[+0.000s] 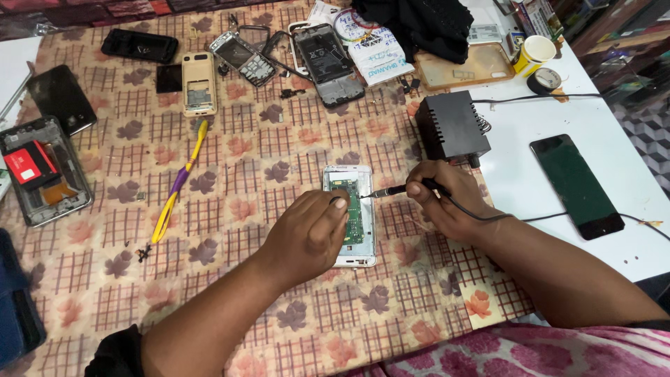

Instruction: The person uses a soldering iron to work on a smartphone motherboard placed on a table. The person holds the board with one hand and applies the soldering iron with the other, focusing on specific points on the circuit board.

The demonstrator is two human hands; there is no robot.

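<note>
So the opened phone [351, 216] lies lengthwise mid-table, left hand [310, 234] pressing down on it, fingers curled, while the right hand [447, 199] pinches a soldering iron [398, 190] whose tip meets the circuit board [354, 209] from the right.

Your left hand [307, 234] and right hand [447, 199] are bare: no gloves, rings or watch visible. Forearms bare too. Dark sleeve edge shows at your left elbow, bottom of frame. Near your right arm, pink garment with darker pink floral print, edged by a thin dark band at the upper arm.
</note>
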